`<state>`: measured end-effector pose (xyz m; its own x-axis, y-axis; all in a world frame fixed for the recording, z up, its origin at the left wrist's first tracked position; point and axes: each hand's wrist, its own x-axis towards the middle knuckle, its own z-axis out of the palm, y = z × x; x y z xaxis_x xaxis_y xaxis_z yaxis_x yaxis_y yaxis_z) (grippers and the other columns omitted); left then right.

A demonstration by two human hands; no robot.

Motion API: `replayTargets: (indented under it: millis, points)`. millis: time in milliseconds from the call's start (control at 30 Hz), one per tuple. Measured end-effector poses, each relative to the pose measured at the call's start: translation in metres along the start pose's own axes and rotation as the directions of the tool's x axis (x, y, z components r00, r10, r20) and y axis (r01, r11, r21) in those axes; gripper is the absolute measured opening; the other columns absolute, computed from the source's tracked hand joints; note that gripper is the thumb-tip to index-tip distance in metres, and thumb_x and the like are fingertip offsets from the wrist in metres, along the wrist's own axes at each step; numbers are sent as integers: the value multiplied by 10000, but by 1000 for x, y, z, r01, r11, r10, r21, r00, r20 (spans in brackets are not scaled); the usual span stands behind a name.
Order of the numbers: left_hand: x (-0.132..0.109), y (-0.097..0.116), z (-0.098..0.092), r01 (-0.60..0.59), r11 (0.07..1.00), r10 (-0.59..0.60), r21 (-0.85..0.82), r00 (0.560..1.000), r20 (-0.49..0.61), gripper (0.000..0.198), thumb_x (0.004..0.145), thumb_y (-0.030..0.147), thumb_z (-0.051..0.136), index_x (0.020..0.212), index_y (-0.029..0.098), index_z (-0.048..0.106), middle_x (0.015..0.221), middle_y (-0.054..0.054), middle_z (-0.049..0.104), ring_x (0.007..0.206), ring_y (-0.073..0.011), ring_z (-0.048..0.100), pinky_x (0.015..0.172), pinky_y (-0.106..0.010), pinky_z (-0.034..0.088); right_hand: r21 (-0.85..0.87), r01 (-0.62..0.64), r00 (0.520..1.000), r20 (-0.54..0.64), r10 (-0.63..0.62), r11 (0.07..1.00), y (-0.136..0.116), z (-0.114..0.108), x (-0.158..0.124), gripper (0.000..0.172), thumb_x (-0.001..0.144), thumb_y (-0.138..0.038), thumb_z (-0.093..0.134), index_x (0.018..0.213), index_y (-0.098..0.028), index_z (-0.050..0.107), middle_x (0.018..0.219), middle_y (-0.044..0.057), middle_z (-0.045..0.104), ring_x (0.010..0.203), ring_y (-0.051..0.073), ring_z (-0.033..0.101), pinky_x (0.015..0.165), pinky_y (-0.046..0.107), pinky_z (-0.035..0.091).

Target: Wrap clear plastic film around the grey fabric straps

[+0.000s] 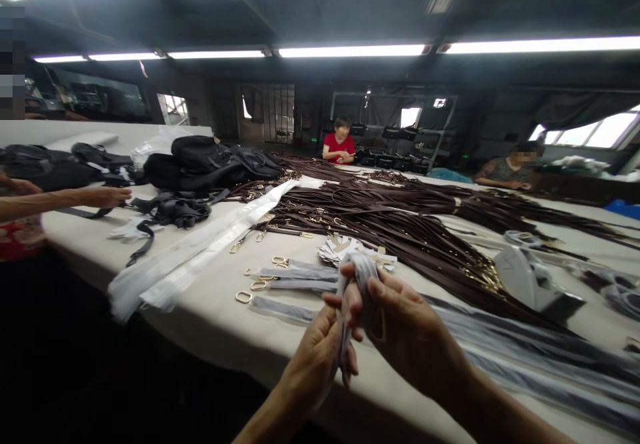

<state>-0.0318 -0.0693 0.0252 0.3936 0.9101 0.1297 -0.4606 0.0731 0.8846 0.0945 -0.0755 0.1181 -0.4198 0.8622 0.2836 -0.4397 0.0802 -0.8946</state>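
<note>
Above the table's front edge, my left hand (320, 345) and my right hand (413, 314) are together on a strap (367, 272) wrapped in greyish translucent film. The strap is wound into a loop, and my right hand is closed around it from the right. My left fingers grip its lower part, partly hidden behind the film. Just beyond my hands lie more film-wrapped straps (285, 307) with gold-coloured oval rings and clasps (243, 297). A small heap of white paper slips (343, 251) is behind the loop.
Long dark brown straps (390, 221) cover the table's middle. A white tape dispenser (525, 277) stands at right. White plastic sleeves (210, 247) and black bags (205, 161) lie leftward. A co-worker's hand (107, 197) is at far left; two people (339, 144) sit across.
</note>
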Motion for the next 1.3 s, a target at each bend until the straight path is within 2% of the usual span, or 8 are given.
replayTargets:
  millis: [133,300,467,633,800,967,1100,1300]
  points:
    - [-16,5,-6,-9,996,-6,94,987,161,502,925,632,499,1007,146,595,677,-21,605,504,-99,520,507,-206,379,-663,360,926,168,-338,657,-1,-34,21,223,984,-347,515,1133,-190,569,938,69,659,875,196,607,839,364,472]
    - [-31,61,-40,174,877,-260,448,956,137,255,743,328,716,917,170,618,631,49,547,533,-93,439,507,-197,312,-923,380,925,378,-38,60,10,-76,10,383,999,-485,373,801,-186,508,761,75,577,663,190,454,634,349,380]
    - [-18,87,-61,68,654,-70,754,997,-29,164,759,302,703,834,178,625,761,36,566,744,-139,489,680,-233,365,-945,-44,883,115,455,324,6,-57,-29,385,920,-552,502,845,-179,557,793,33,573,680,155,469,617,279,374]
    - [3,69,-54,-57,654,-72,754,988,137,244,833,395,678,743,171,653,793,12,564,793,-155,506,743,-255,372,-370,-513,783,168,599,775,7,-26,-40,507,876,-639,539,859,-138,617,575,-29,480,486,78,398,479,194,315]
    - [8,32,-21,97,972,-153,212,951,267,411,908,549,583,794,154,603,667,2,539,626,-128,498,646,-250,397,22,-287,956,74,285,958,-5,-5,-23,452,952,-532,488,946,-107,642,532,-7,514,507,114,515,528,217,430]
    - [6,1,15,22,990,-24,-137,1000,-16,508,878,671,555,897,163,544,673,-6,582,521,-102,507,506,-213,396,40,-96,995,-6,96,995,-31,4,2,381,927,-429,590,1194,-157,592,876,45,635,771,165,627,676,286,513]
    - [1,-2,28,13,996,-2,-85,992,126,530,840,595,674,1125,181,509,692,23,587,436,-68,466,425,-178,380,-458,139,980,-66,-189,878,-29,-12,20,401,939,-453,592,1229,-181,541,904,38,648,823,177,611,779,323,489]
    - [-8,15,9,286,946,-245,-154,939,242,423,825,445,719,1092,162,551,721,2,600,492,-83,545,475,-183,460,-954,230,963,195,-185,193,1,-67,23,320,995,-471,425,933,-174,526,837,69,598,726,187,511,677,339,403]
